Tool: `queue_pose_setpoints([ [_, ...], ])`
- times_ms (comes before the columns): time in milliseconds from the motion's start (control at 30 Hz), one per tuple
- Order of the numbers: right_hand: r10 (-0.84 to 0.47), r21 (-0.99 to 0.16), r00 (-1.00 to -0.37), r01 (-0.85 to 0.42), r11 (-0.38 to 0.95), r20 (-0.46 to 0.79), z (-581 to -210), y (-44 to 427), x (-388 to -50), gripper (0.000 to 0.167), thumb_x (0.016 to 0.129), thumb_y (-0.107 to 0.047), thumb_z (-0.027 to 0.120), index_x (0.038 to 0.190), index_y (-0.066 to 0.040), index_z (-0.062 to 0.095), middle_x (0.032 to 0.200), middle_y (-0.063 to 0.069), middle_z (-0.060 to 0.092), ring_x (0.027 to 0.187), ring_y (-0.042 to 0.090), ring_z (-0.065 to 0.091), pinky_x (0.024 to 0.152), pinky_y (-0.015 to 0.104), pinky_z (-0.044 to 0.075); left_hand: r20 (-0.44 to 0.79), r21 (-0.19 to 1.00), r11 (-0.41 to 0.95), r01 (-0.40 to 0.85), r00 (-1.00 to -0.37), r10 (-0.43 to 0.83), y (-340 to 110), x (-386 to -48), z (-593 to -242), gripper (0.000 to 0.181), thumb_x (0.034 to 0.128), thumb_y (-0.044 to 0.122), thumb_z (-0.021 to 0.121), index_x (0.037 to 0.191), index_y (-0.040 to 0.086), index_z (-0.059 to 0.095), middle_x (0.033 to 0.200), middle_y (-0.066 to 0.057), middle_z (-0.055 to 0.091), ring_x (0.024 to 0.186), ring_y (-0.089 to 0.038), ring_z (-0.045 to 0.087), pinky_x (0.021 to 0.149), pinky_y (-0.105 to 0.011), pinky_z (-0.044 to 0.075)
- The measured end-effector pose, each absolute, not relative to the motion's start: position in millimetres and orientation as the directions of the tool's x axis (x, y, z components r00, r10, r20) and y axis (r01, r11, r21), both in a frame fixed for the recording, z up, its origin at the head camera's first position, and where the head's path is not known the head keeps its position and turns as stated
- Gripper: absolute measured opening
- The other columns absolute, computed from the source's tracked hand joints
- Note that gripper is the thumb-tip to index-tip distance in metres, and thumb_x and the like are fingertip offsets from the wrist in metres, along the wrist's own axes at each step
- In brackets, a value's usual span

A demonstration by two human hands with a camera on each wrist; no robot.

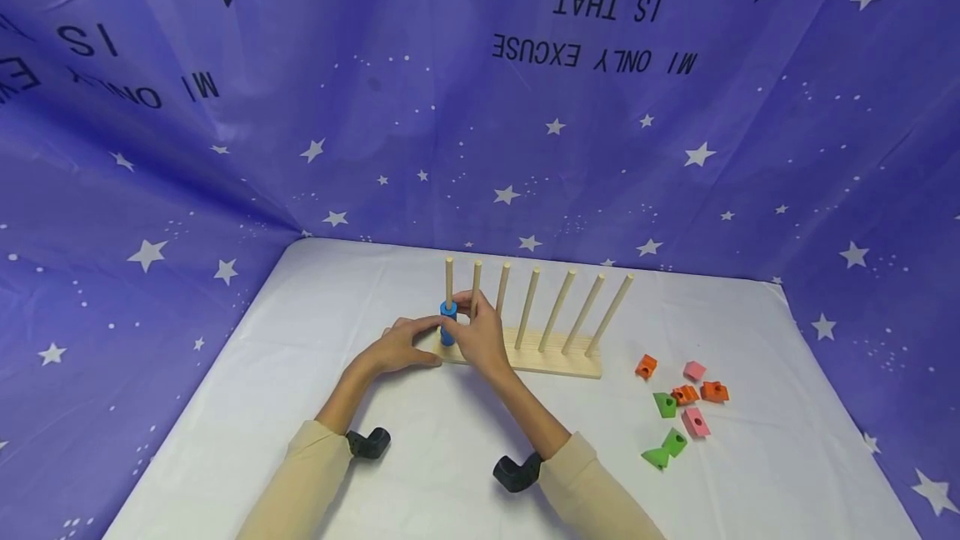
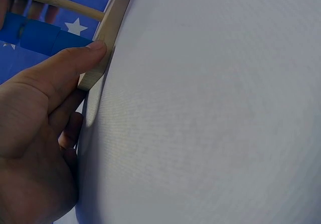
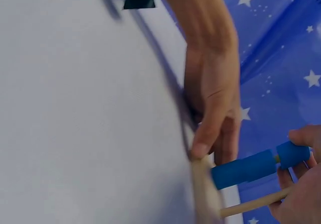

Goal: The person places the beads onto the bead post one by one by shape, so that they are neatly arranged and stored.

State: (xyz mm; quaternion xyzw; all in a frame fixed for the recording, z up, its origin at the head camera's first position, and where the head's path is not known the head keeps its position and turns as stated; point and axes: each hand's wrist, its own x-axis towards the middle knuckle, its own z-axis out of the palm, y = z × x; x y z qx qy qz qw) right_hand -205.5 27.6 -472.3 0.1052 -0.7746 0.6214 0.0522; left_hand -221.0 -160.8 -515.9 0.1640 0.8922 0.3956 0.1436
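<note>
A wooden base (image 1: 555, 363) with a row of upright pegs stands on the table. Blue cylinder blocks (image 3: 246, 169) are stacked on the leftmost peg, down against the base. One more blue block (image 3: 293, 155) sits higher on that same peg, a small gap below it showing bare wood. My right hand (image 1: 483, 340) pinches this upper block between thumb and fingers. At the base's left end, my left hand (image 1: 397, 348) grips the wood, its thumb (image 2: 95, 48) on the near edge beside the lowest blue block. The other pegs carry nothing.
Loose blocks lie to the right of the base: orange ones (image 1: 715, 392), pink ones (image 1: 696, 422) and green ones (image 1: 664, 405). A purple star-printed cloth (image 1: 480, 148) hangs behind and at the sides of the white table (image 1: 450, 473). Each wrist wears a black camera mount (image 1: 517, 473).
</note>
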Motion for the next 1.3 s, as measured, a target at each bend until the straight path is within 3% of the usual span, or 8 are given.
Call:
queue_pose_setpoints([
  [200, -0.125, -0.948, -0.966, -0.246, 0.202, 0.225, -485, 31, -205, 0.031, 0.086, -0.002, 0.077, 0.112, -0.001, 0.06, 0.107, 0.01, 0.067, 0.108, 0.028, 0.064, 0.102, 0.048, 0.043, -0.13, 0.748, 0.638, 0.182, -0.903, 0.41, -160, -221, -517, 0.079, 0.0816, 0.033, 0.081, 0.15, 0.014, 0.048, 0.148, -0.015, 0.049, 0.126, -0.035, 0.041, 0.105, -0.062, 0.027],
  [367, -0.144, -0.951, -0.973, -0.208, 0.228, 0.179, -488, 37, -201, 0.032, 0.088, -0.007, 0.075, 0.117, -0.006, 0.061, 0.116, 0.008, 0.067, 0.114, 0.028, 0.062, 0.101, 0.048, 0.045, -0.139, 0.746, 0.644, 0.169, -0.907, 0.399, -159, -220, -519, 0.079, 0.082, 0.035, 0.081, 0.15, 0.012, 0.047, 0.147, -0.017, 0.049, 0.127, -0.035, 0.041, 0.105, -0.061, 0.027],
  [500, -0.195, -0.938, -0.977, -0.141, 0.316, 0.081, -488, 51, -191, 0.044, 0.093, -0.016, 0.072, 0.133, -0.009, 0.057, 0.135, 0.01, 0.059, 0.128, 0.03, 0.053, 0.105, 0.047, 0.042, -0.14, 0.747, 0.646, 0.159, -0.912, 0.385, -157, -219, -519, 0.08, 0.0813, 0.034, 0.082, 0.15, 0.012, 0.047, 0.147, -0.017, 0.049, 0.128, -0.035, 0.041, 0.106, -0.061, 0.027],
  [633, -0.297, -0.918, -0.955, -0.12, 0.379, 0.002, -482, 76, -176, 0.059, 0.096, -0.018, 0.068, 0.148, -0.004, 0.044, 0.148, 0.017, 0.048, 0.135, 0.034, 0.045, 0.108, 0.047, 0.039, -0.138, 0.74, 0.654, 0.156, -0.917, 0.374, -156, -218, -519, 0.08, 0.0802, 0.033, 0.082, 0.149, 0.011, 0.048, 0.147, -0.017, 0.049, 0.129, -0.035, 0.041, 0.107, -0.061, 0.027],
  [733, -0.348, -0.91, -0.937, -0.136, 0.393, -0.01, -476, 102, -164, 0.051, 0.097, -0.016, 0.066, 0.143, -0.001, 0.051, 0.142, 0.019, 0.053, 0.128, 0.035, 0.052, 0.104, 0.046, 0.043, -0.141, 0.738, 0.658, 0.152, -0.918, 0.37, -155, -219, -519, 0.081, 0.0798, 0.032, 0.083, 0.149, 0.011, 0.048, 0.147, -0.017, 0.048, 0.131, -0.035, 0.04, 0.108, -0.061, 0.026],
  [867, -0.355, -0.884, -0.934, -0.208, 0.419, 0.052, -468, 144, -149, 0.031, 0.095, -0.01, 0.067, 0.124, 0.002, 0.065, 0.122, 0.019, 0.066, 0.112, 0.033, 0.063, 0.097, 0.045, 0.049, -0.139, 0.739, 0.656, 0.152, -0.919, 0.369, -154, -219, -519, 0.081, 0.0795, 0.032, 0.083, 0.149, 0.011, 0.048, 0.148, -0.017, 0.048, 0.132, -0.036, 0.039, 0.108, -0.061, 0.025],
  [1167, -0.127, -0.751, -0.975, -0.22, 0.623, 0.181, -462, 246, -113, 0.021, 0.09, -0.006, 0.074, 0.11, -0.001, 0.071, 0.103, 0.01, 0.072, 0.095, 0.021, 0.068, 0.085, 0.039, 0.055, -0.145, 0.746, 0.65, 0.141, -0.919, 0.367, -157, -219, -519, 0.081, 0.0801, 0.032, 0.083, 0.15, 0.01, 0.047, 0.148, -0.018, 0.047, 0.132, -0.037, 0.038, 0.107, -0.061, 0.026],
  [1300, -0.039, -0.679, -0.975, -0.181, 0.711, 0.219, -468, 285, -100, 0.02, 0.088, -0.005, 0.076, 0.108, -0.002, 0.071, 0.097, 0.007, 0.073, 0.088, 0.015, 0.068, 0.079, 0.026, 0.055, -0.145, 0.739, 0.658, 0.142, -0.921, 0.362, -158, -220, -520, 0.081, 0.0796, 0.033, 0.083, 0.149, 0.01, 0.048, 0.149, -0.018, 0.047, 0.131, -0.036, 0.039, 0.107, -0.06, 0.027],
])
